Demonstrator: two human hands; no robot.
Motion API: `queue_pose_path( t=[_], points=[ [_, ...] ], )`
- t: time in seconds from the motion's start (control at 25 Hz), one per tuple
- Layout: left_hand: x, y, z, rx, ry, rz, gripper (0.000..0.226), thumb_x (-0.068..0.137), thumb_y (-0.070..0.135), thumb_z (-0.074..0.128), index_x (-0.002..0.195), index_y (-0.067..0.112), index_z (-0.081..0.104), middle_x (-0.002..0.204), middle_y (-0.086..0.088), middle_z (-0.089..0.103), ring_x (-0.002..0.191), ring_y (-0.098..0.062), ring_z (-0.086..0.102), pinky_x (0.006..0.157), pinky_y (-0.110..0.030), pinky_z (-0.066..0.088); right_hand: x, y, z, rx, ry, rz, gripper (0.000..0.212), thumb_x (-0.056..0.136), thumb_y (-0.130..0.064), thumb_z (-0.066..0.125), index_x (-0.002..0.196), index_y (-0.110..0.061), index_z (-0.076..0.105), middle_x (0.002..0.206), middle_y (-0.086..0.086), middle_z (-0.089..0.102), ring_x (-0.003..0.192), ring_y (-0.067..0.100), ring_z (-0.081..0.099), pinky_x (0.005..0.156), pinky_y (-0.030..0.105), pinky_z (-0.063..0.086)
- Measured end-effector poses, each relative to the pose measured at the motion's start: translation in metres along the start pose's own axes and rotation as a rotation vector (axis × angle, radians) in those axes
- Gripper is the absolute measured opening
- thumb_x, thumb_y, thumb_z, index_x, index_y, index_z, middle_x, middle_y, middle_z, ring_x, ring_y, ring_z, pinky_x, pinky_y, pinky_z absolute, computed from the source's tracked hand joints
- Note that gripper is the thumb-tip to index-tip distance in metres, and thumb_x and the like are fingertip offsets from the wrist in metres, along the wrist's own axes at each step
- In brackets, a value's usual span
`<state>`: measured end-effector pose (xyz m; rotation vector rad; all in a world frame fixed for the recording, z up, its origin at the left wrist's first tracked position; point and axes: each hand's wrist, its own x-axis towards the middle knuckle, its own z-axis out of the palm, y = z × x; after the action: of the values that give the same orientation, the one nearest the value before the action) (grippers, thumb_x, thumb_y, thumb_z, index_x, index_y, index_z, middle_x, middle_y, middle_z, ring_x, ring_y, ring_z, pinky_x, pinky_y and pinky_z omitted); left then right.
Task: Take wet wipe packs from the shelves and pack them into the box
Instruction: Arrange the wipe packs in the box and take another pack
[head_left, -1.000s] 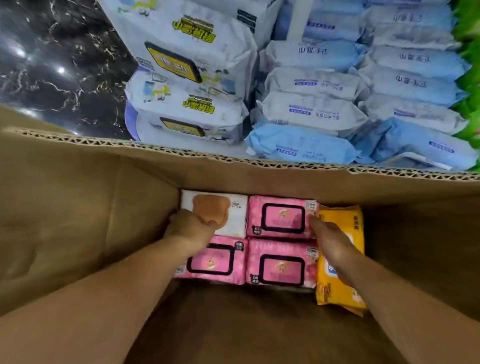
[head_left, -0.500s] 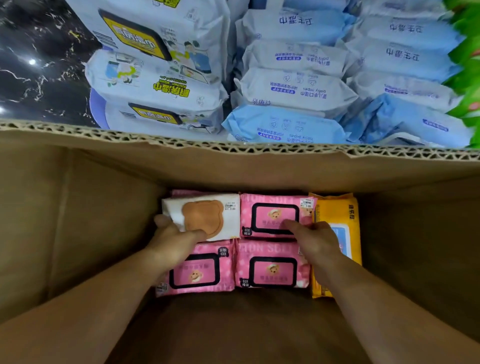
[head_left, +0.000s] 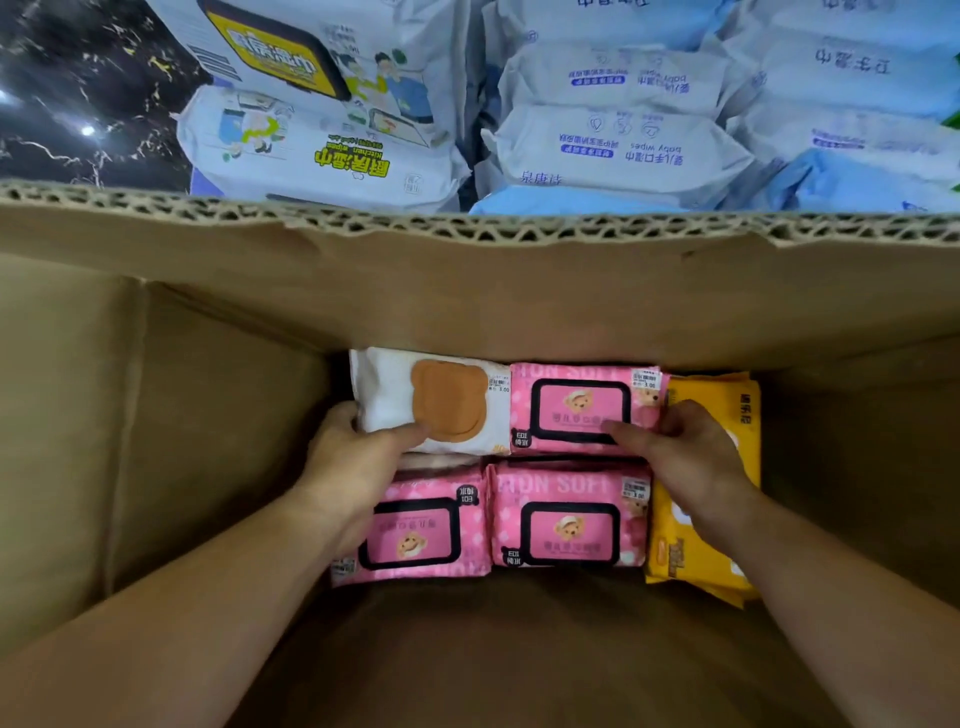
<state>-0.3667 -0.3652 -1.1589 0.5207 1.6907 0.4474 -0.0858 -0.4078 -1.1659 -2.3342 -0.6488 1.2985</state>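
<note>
Fingers of my left hand (head_left: 348, 467) curled round the left end of the white pack (head_left: 389, 400), thumb on top. My right hand (head_left: 691, 462) pinched the right end of the far pink pack (head_left: 582, 410), thumb on its lid. Both packs lay side by side against the box's (head_left: 208, 415) far wall, near pink packs (head_left: 566, 519) touching them, a yellow pack (head_left: 737, 415) on the right.

A glossy black marble floor (head_left: 67, 67) with pale veins mirrors a bright spot of light (head_left: 87, 130).
</note>
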Motion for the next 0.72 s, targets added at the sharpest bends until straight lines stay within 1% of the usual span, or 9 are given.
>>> queue_pose_path(
  t=[0.08, 0.16, 0.24, 0.36, 0.4, 0.48, 0.56, 0.64, 0.72],
  points=[
    [-0.002, -0.008, 0.001, -0.092, 0.019, 0.037, 0.064, 0.065, 0.029, 0.090, 0.124, 0.025, 0.064, 0.109, -0.002, 0.078, 0.100, -0.026, 0.075, 0.093, -0.048, 0.056, 0.001, -0.001, -0.002, 0.115, -0.001, 0.019, 0.043, 0.072, -0.028, 0.089, 0.086, -0.013, 0.050, 0.090, 0.003, 0.067, 0.084, 0.022, 0.065, 0.071, 0.038, 0.053],
    [-0.003, -0.013, 0.003, -0.274, 0.114, 0.016, 0.059, 0.073, 0.020, 0.088, 0.126, 0.021, 0.063, 0.110, -0.005, 0.078, 0.096, -0.024, 0.076, 0.082, -0.036, 0.059, 0.000, -0.006, -0.001, 0.279, -0.022, 0.017, 0.043, 0.070, -0.020, 0.090, 0.089, -0.014, 0.052, 0.088, 0.006, 0.068, 0.079, 0.023, 0.068, 0.069, 0.035, 0.053],
    [-0.008, -0.010, 0.010, -0.428, 0.157, -0.048, 0.042, 0.077, 0.015, 0.083, 0.116, 0.013, 0.068, 0.103, -0.005, 0.079, 0.089, -0.019, 0.077, 0.072, -0.027, 0.061, 0.001, -0.008, 0.003, 0.340, -0.048, 0.003, 0.036, 0.070, -0.015, 0.090, 0.094, -0.012, 0.063, 0.089, 0.009, 0.074, 0.076, 0.026, 0.073, 0.070, 0.038, 0.058],
    [-0.014, -0.011, 0.023, -0.460, 0.135, -0.109, 0.015, 0.085, 0.014, 0.077, 0.098, 0.011, 0.072, 0.082, 0.003, 0.080, 0.081, -0.007, 0.076, 0.083, -0.028, 0.053, 0.002, -0.003, 0.007, 0.409, -0.118, 0.091, 0.033, 0.077, -0.014, 0.084, 0.107, -0.012, 0.071, 0.090, 0.004, 0.079, 0.075, 0.022, 0.077, 0.061, 0.031, 0.058],
    [-0.015, -0.010, 0.027, -0.408, 0.112, -0.119, 0.020, 0.084, 0.019, 0.079, 0.101, 0.012, 0.071, 0.081, 0.004, 0.079, 0.084, -0.006, 0.075, 0.077, -0.028, 0.047, 0.003, 0.000, 0.008, 0.394, -0.141, 0.116, 0.036, 0.076, -0.017, 0.084, 0.110, -0.014, 0.071, 0.090, 0.002, 0.080, 0.075, 0.020, 0.077, 0.062, 0.031, 0.058],
    [-0.011, -0.013, 0.029, -0.317, 0.104, -0.128, 0.062, 0.064, 0.039, 0.091, 0.117, 0.016, 0.067, 0.099, 0.000, 0.078, 0.102, -0.015, 0.071, 0.073, -0.027, 0.042, 0.003, 0.002, 0.011, 0.339, -0.169, 0.103, 0.043, 0.072, -0.025, 0.088, 0.111, -0.018, 0.070, 0.091, -0.001, 0.079, 0.074, 0.017, 0.077, 0.060, 0.030, 0.059],
    [-0.012, -0.014, 0.029, -0.247, 0.182, -0.112, 0.090, 0.043, 0.049, 0.097, 0.121, 0.023, 0.062, 0.108, -0.006, 0.076, 0.100, -0.028, 0.073, 0.071, -0.037, 0.054, 0.003, 0.003, 0.014, 0.280, -0.174, 0.060, 0.047, 0.069, -0.028, 0.091, 0.108, -0.020, 0.067, 0.093, -0.003, 0.078, 0.069, 0.012, 0.076, 0.051, 0.024, 0.056],
    [-0.026, -0.010, 0.023, -0.202, 0.283, -0.028, 0.077, 0.053, 0.036, 0.097, 0.118, 0.026, 0.057, 0.106, -0.003, 0.074, 0.092, -0.026, 0.074, 0.067, -0.039, 0.059, 0.003, 0.001, 0.018, 0.225, -0.162, 0.021, 0.047, 0.065, -0.028, 0.094, 0.102, -0.021, 0.066, 0.091, -0.004, 0.077, 0.068, 0.013, 0.075, 0.052, 0.026, 0.057],
    [-0.045, -0.004, 0.011, -0.188, 0.339, 0.069, 0.068, 0.060, 0.024, 0.094, 0.114, 0.027, 0.053, 0.104, 0.000, 0.072, 0.090, -0.023, 0.075, 0.075, -0.043, 0.062, -0.003, -0.008, 0.022, 0.159, -0.156, -0.012, 0.059, 0.056, -0.035, 0.098, 0.103, -0.019, 0.066, 0.089, -0.003, 0.077, 0.072, 0.017, 0.076, 0.062, 0.036, 0.062]
  ],
)
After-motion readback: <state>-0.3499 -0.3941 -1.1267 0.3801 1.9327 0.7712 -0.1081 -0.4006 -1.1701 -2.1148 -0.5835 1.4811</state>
